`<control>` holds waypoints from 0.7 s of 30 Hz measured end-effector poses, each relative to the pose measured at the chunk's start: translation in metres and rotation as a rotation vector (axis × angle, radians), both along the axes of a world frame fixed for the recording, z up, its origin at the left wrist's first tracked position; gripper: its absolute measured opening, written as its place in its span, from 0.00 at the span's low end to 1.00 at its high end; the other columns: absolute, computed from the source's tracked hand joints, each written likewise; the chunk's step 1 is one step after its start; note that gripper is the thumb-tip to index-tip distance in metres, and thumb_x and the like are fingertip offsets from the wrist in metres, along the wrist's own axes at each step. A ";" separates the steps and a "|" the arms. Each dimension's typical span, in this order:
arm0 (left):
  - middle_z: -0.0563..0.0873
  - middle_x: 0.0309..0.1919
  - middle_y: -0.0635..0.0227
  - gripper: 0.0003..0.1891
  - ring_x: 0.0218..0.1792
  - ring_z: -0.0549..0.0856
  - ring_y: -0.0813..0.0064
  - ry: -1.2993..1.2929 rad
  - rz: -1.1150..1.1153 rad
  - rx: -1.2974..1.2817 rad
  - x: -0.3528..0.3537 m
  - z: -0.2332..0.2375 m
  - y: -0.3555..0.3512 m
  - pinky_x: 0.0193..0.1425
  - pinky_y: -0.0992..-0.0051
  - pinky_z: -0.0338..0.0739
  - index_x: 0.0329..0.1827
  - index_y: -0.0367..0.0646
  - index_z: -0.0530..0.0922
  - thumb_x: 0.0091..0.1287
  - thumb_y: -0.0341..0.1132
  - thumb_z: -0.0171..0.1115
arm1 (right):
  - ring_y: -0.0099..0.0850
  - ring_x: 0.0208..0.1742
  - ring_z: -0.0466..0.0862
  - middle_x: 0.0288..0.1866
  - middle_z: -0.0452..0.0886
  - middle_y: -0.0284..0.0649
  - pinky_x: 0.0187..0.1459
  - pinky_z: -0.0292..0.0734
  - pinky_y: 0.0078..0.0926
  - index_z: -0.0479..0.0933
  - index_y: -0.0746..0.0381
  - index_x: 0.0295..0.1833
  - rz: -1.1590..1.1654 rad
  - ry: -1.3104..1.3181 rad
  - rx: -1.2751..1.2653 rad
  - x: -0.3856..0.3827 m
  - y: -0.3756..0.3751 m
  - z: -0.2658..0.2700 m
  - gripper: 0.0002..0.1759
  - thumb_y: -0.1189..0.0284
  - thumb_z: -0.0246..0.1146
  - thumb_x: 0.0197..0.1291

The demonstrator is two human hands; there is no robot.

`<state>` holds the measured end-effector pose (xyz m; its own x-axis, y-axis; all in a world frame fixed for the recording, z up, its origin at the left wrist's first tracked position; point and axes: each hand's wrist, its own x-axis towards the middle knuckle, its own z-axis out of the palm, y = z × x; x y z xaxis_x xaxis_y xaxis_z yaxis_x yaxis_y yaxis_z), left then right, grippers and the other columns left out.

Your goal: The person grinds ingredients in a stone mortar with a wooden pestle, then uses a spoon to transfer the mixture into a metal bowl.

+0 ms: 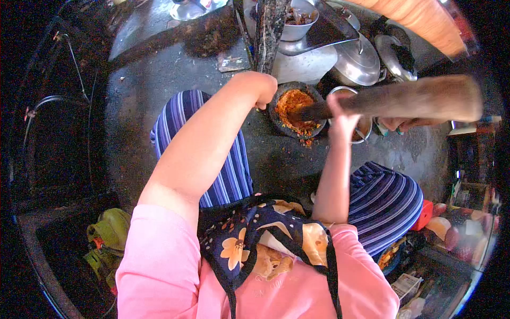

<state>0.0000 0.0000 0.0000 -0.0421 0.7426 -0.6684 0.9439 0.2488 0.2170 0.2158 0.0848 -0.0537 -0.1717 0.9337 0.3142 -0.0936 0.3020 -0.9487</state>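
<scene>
1. Your right hand [340,112] is closed around the pestle [414,98] near its lower end. The grip is low, which probably gives you control of the tip.
2. Your left hand [265,87] is curled at the near rim of the mortar [273,114], likely to steady it. Its fingers point away from the camera, so I cannot tell whether they grip the rim or only rest on it.
3. The mortar sits on the dark floor [175,74], just ahead of and between your knees [228,159], within easy reach of both arms.
4. Orange-red paste [292,103] fills the mortar. A few crumbs lie on the floor by its near edge.
5. The pestle slants from the paste up and to the right. Its thick end is close to the camera and looks very large.
6. A metal bowl [365,135] stands touching or just beside the mortar on the right. Your hand and the pestle hide most of it, and its contents cannot be made out.
7. Pinkish shapes [404,125] show under the pestle. They may be fingers or toes, and I cannot say whose.
8. Pot lids [358,61] and a bowl [297,21] lie beyond the mortar, behind a dark post [268,32].
9. The picture edges are black and heavily bent, so items at the far right are blurred.
</scene>
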 end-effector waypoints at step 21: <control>0.83 0.24 0.59 0.08 0.24 0.83 0.70 0.047 -0.032 0.016 -0.008 0.004 0.000 0.25 0.67 0.76 0.33 0.34 0.78 0.51 0.28 0.63 | 0.25 0.31 0.75 0.28 0.78 0.34 0.39 0.70 0.24 0.76 0.64 0.27 -0.010 0.049 0.092 -0.007 0.005 0.051 0.10 0.77 0.72 0.41</control>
